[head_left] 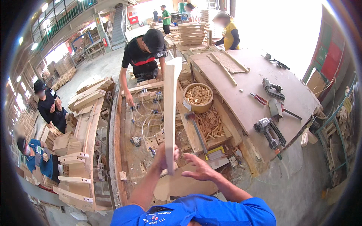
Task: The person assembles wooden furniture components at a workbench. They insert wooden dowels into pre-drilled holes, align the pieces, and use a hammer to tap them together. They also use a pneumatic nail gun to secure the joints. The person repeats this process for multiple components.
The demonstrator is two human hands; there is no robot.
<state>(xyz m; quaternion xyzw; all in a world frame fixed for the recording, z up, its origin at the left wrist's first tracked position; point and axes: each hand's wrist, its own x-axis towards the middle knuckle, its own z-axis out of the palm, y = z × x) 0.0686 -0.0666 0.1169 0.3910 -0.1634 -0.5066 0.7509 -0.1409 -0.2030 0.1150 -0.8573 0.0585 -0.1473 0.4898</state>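
Two hands, one bar: my left hand [160,155] is wrapped around the lower part of a long pale wooden bar [171,109], a short stub showing below my grip. The bar's long axis runs up the view, roughly straight ahead of my chest, above a cluttered counter [130,152]; I can't tell exactly how steeply it tilts. It sits in my left hand and just left of my right hand [200,169], so the left is the nearer one, the only one plainly touching it. My right is empty and loosely spread, fingers pointing across toward the bar's lower end with a small gap between. Farther right, a hammer [200,136] lies beside a heap of loose dowels [212,124], and a round bowl [201,109] holding more dowels stands just beyond. Past these, a smooth counter [245,88] carries a red-handled screwdriver [259,99] and, on the side toward me, a nail gun [265,129].
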